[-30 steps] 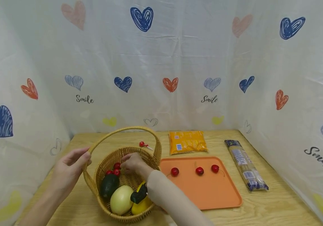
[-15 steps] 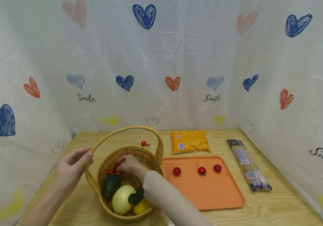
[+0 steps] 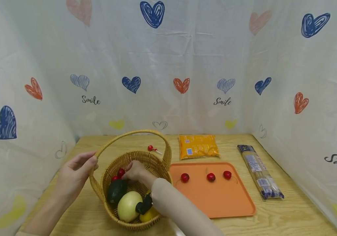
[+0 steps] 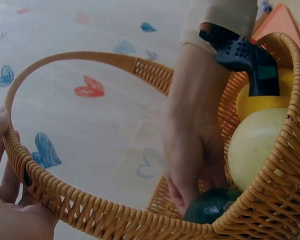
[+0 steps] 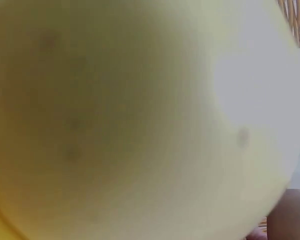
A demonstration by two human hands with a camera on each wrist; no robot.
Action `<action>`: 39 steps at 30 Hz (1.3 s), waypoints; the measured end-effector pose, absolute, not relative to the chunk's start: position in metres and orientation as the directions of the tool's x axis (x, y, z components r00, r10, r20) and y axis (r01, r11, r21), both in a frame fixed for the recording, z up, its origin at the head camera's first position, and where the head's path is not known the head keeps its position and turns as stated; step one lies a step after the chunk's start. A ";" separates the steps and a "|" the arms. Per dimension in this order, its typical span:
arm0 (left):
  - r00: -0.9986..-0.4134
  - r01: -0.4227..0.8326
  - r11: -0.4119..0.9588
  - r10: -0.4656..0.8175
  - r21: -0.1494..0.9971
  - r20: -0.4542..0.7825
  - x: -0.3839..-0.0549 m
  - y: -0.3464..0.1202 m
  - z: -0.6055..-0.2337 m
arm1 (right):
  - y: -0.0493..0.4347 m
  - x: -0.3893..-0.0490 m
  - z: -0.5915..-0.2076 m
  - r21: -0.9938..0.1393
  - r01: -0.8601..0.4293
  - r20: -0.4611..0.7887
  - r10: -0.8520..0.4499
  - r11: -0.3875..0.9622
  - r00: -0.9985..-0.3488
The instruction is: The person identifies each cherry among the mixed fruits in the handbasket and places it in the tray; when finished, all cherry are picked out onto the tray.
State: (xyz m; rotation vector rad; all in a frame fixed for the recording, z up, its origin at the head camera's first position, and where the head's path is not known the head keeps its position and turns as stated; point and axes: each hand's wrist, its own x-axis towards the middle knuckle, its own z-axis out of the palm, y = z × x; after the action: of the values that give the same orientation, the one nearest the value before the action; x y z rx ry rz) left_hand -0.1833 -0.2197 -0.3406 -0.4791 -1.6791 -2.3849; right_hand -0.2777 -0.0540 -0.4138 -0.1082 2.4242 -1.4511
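Note:
My left hand (image 3: 73,175) grips the side of the arched handle (image 3: 133,132) of a wicker basket (image 3: 109,209). Inside the basket, my right hand (image 3: 136,171) reaches down with its fingertips right at several red cherries (image 3: 121,172); I cannot tell whether it pinches one. Below them lie a dark green avocado-like fruit (image 3: 117,191), a large pale yellow-green round fruit (image 3: 129,206) and a yellow fruit (image 3: 149,215). In the left wrist view, the dark green fruit (image 4: 210,206) hides the right fingertips. The pale fruit (image 5: 140,120) fills most of the right wrist view.
Right of the basket lies an orange tray (image 3: 212,200) with three stemmed cherries (image 3: 211,177) on it. Behind are a red lollipop (image 3: 150,148) and an orange packet (image 3: 198,146). A long clear-and-blue packet (image 3: 260,172) lies at the right. A printed curtain surrounds the table.
My right hand has moved left inside the basket, from beside the cherries onto them, and slightly lower. My left hand keeps its hold on the handle. The head view has shifted slightly.

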 end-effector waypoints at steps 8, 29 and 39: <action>-0.930 0.333 -0.356 0.029 0.873 0.366 -0.183 -0.219 -0.340 | -0.049 -0.278 -0.413 -0.760 -0.078 -0.197 -0.343 0.645 -0.918; -0.924 0.342 -0.354 0.040 0.870 0.380 -0.182 -0.219 -0.340 | -0.033 -0.277 -0.405 -0.772 -0.109 -0.246 -0.452 0.626 -0.858; -0.920 0.351 -0.364 0.040 0.863 0.391 -0.183 -0.219 -0.341 | -0.008 -0.271 -0.389 -0.919 0.035 -0.253 -0.519 0.392 -0.817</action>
State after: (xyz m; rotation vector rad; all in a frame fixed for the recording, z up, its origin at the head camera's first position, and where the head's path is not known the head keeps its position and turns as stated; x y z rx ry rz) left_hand -0.1830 -0.2191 -0.3411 -0.5209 -1.6469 -2.3902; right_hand -0.2715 -0.0079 -0.3894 -0.4130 2.1441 -1.4340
